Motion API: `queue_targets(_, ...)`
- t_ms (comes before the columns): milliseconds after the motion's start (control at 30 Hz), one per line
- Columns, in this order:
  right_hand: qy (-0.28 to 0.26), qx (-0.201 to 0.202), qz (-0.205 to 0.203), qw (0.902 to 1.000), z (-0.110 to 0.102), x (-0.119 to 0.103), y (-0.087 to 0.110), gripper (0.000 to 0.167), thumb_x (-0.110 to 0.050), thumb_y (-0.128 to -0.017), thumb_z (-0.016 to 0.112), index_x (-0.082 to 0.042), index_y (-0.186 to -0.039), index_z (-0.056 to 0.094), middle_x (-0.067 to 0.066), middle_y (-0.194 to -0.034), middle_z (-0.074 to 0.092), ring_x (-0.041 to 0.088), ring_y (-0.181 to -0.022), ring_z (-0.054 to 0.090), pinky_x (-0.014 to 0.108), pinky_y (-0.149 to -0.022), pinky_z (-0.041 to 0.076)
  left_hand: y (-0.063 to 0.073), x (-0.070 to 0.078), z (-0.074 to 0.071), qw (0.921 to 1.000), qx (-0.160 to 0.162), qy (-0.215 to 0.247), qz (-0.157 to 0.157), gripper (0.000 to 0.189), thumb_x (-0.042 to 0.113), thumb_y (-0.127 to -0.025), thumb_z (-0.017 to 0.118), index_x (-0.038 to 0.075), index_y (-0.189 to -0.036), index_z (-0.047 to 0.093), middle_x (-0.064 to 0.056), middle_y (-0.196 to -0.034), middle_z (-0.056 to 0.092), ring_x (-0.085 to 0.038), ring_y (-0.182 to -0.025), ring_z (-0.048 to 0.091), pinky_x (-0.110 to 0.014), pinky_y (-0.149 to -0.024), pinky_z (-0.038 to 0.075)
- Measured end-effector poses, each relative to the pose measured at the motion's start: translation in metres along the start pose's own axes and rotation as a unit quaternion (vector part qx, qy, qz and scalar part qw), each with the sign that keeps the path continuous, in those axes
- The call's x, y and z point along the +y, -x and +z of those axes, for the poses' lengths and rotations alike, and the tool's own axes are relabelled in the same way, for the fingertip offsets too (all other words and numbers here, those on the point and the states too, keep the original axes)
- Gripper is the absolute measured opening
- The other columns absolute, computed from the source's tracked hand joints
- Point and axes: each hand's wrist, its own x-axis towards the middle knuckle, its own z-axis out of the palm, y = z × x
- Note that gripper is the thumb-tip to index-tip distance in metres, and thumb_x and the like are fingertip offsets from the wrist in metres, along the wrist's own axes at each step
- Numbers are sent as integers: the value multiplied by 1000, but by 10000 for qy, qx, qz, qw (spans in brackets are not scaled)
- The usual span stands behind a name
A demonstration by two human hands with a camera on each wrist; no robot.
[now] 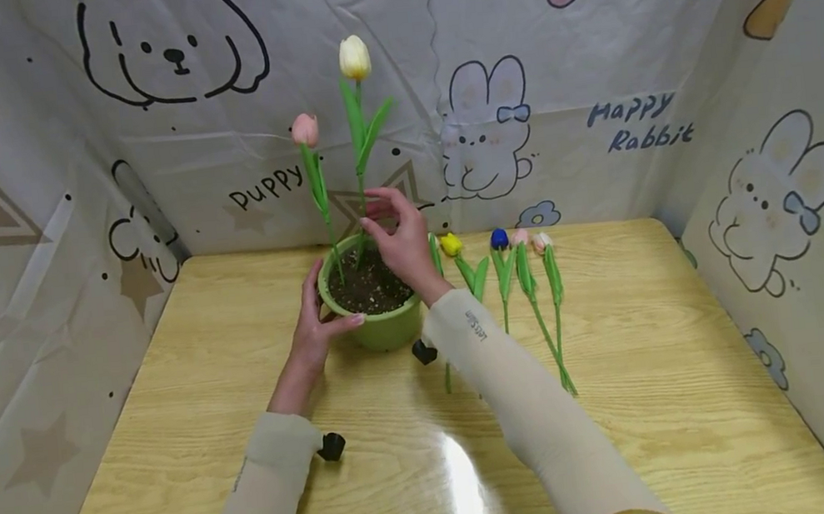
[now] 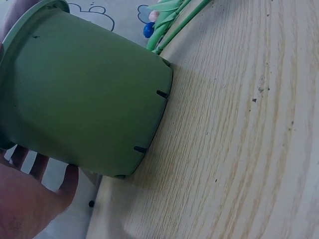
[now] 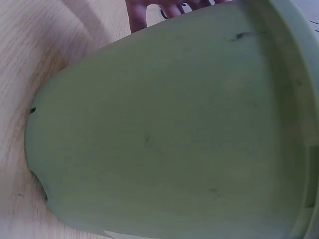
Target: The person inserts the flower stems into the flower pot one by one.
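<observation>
A green flowerpot [image 1: 388, 333] filled with dark soil [image 1: 374, 293] stands on the table. My left hand [image 1: 314, 326] holds its left side, thumb along the front rim and fingers round the outer wall; the left wrist view shows these fingers [image 2: 67, 189] under the pot's rim. Over the soil, my right hand [image 1: 404, 239] pinches the green stem of a cream tulip [image 1: 354, 58], whose lower end meets the soil. A pink tulip [image 1: 305, 130] stands in the pot to its left, leaning slightly. In the right wrist view, the pot wall [image 3: 159, 129] hides the right hand.
Right of the pot several tulips lie on the wooden table [image 1: 631, 334], among them a yellow one [image 1: 451, 244], a blue one [image 1: 499, 239] and a pink-and-white one [image 1: 542, 242]. A printed cloth [image 1: 371, 10] hangs behind and along both sides.
</observation>
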Motion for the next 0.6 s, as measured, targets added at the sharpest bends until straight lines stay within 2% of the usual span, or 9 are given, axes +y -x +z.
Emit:
queue_targets(233, 182, -68, 66, 9998, 1, -1, 0, 38, -2, -96, 71, -8, -133, 63, 19, -117, 71, 26, -104, 69, 31, -77, 60, 1, 1, 0, 10000, 26, 1, -54, 107, 15, -86, 78, 39, -166, 12, 6, -172, 15, -23, -159, 14, -58, -127, 16)
queue_targets(400, 309, -256, 149, 9991, 1, -3, 0, 40, -2, -96, 71, -7, -134, 62, 19, -117, 71, 26, -104, 69, 33, -81, 61, 0, 1, 1, 10000, 32, 13, -68, 106, 15, -86, 78, 39, -166, 12, 6, -173, 15, -22, -159, 13, -58, -127, 16)
queue_targets(600, 473, -516, 213, 9973, 2, -4, -1, 38, -3, -96, 72, -5, -133, 63, 16, -114, 71, 26, -103, 70, 30, -84, 62, 0, 2, 1, 10000, 15, 28, -45, 106, 15, -86, 78, 40, -165, 12, 7, -172, 15, -21, -159, 14, -57, -127, 17)
